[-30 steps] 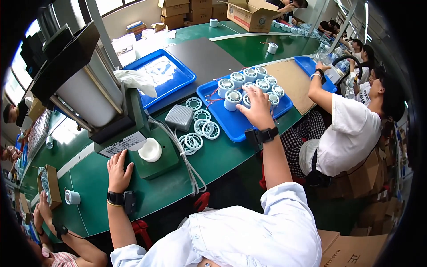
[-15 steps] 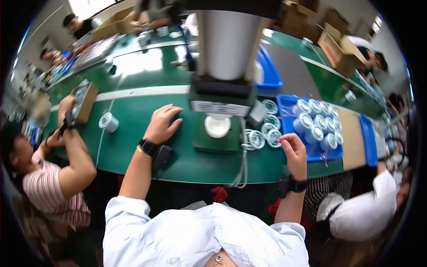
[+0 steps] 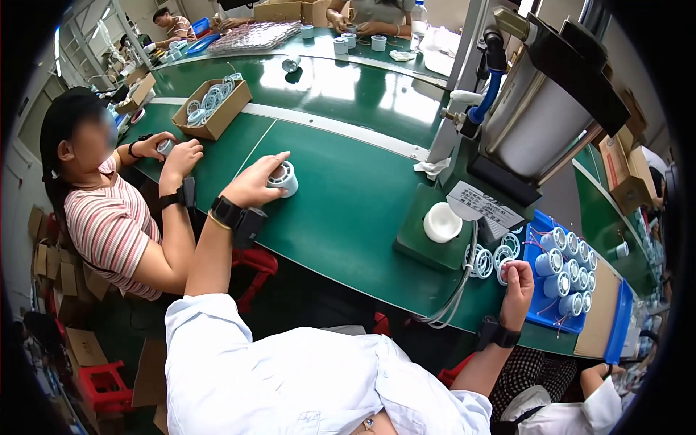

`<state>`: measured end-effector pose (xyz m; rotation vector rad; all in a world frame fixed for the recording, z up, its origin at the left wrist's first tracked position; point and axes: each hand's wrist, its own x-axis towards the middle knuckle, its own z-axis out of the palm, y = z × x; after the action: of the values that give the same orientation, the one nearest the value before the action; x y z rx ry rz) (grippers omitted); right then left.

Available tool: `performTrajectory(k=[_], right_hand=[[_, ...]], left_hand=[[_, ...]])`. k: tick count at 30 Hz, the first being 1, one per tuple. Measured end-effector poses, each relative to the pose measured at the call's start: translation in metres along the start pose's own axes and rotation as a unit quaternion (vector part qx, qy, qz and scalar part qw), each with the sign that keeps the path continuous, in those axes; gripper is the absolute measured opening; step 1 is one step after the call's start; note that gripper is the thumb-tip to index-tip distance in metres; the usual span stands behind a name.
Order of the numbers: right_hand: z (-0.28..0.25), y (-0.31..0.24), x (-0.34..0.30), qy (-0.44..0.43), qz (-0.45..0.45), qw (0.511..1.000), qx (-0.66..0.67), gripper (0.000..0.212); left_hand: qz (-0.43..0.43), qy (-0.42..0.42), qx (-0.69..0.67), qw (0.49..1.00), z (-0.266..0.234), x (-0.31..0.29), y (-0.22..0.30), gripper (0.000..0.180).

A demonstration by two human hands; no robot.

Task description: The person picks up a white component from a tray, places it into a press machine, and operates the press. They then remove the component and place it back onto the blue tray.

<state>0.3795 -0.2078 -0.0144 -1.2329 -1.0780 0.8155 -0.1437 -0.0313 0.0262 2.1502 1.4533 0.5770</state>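
My left hand (image 3: 254,183) has its thumb and fingers around a pale blue cylindrical housing (image 3: 288,183) with a slotted rim, standing on the green table. My right hand (image 3: 518,286) is closed in a pinch at the edge of a pale blue ring (image 3: 502,272), near several more slotted rings (image 3: 481,262). Between my hands stands a press with a silver cylinder (image 3: 540,116). A round white seat (image 3: 442,222) sits on its green base. Right of my right hand, a blue tray (image 3: 540,308) holds several pale blue housings with thin red wires.
At the left a co-worker in a striped top (image 3: 119,217) handles a small part. A cardboard box (image 3: 235,98) of rings stands beyond my left hand. Cables (image 3: 455,304) hang over the table's front edge. Another blue tray (image 3: 618,322) lies far right. More people sit across the table.
My view has turned left. My left hand has reached left and taken hold of the housing that stood alone on the table. My right hand stays by the rings, its fingers still pinched.
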Motion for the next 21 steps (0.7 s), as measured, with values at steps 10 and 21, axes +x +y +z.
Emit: performTrajectory(k=[10, 21], right_hand=[[-0.001, -0.021, -0.011, 0.001, -0.013, 1.000, -0.019, 0.010], [0.016, -0.023, 0.004, 0.005, -0.024, 0.999, -0.027, 0.010]], left_hand=[[0.058, -0.026, -0.160, 0.985, 0.059, 0.002, 0.051, 0.070], [0.261, 0.045, -0.213, 0.941, 0.134, 0.057, 0.197, 0.059]])
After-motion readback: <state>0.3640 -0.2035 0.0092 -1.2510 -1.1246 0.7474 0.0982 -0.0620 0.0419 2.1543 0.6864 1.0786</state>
